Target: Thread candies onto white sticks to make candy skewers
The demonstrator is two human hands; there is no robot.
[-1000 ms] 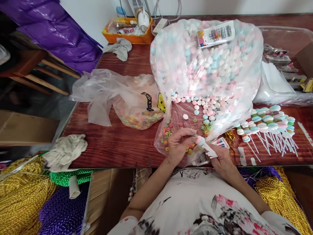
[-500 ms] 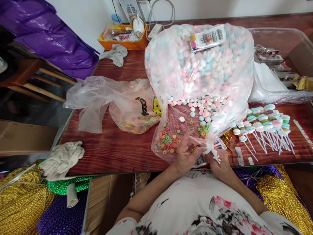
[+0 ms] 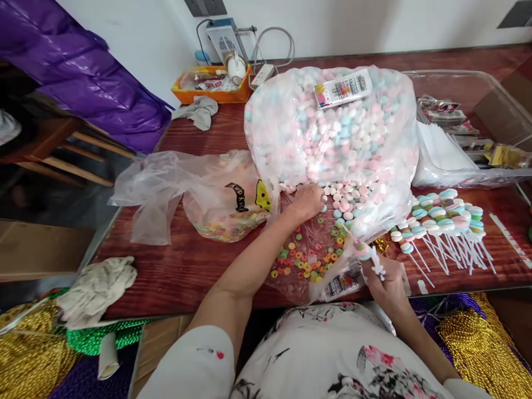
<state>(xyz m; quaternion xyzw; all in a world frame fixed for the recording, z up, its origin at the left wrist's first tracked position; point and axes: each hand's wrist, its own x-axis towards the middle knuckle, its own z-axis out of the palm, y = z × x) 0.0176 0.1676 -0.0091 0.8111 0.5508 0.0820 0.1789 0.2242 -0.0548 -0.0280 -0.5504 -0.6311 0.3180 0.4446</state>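
My left hand (image 3: pixel 308 202) reaches to the edge of the loose pastel candies (image 3: pixel 349 195) at the mouth of a big clear bag (image 3: pixel 332 133). Its fingers are curled down, and what they pinch is hidden. Close to the table's front edge, my right hand (image 3: pixel 386 282) is closed round a bundle of thin white sticks (image 3: pixel 377 266). Beside that bundle, a blurred stick carries pink and blue candies (image 3: pixel 361 249) and points up and left. Small coloured candy rings (image 3: pixel 307 263) lie on the bag's plastic between my arms.
Finished-looking candy skewers (image 3: pixel 444 216) are piled at right. A clear plastic tub (image 3: pixel 465 180) stands behind them. Left lie a bag of candy rings (image 3: pixel 226 216) and a crumpled cloth (image 3: pixel 100 288). An orange box (image 3: pixel 211 94) sits at the back. Gold bead strands (image 3: pixel 474 338) hang below the table.
My left hand has left the stick by my right hand and moved up and away to the pastel candies. The right hand still holds the sticks, slightly farther right. The view has tilted up.
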